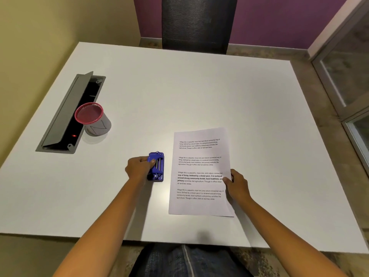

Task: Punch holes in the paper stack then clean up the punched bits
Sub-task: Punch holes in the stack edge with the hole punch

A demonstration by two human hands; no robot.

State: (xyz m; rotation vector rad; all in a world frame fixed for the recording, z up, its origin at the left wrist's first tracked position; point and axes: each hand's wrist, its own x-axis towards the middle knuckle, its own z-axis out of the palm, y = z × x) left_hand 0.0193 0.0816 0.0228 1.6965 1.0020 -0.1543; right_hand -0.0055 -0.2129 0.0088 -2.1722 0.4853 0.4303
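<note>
Pink mesh cup [92,118] sitting far left by the cable hatch [65,114]. Left hand [138,166] is wrapping its grip around the blue punch [156,166]. Right hand [236,182] is pinching the paper [199,172] at its right edge. Bench [199,86] beyond lying open.

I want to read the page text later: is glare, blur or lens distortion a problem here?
Head view: soft glare on the table beside the paper; print small, barely legible; wide-angle lens bows the table edges; hole punch sharp.

Matt white table [199,96]; glossy blue punch [156,166]; printed paper [199,170]; red wire-mesh cup [93,118].
</note>
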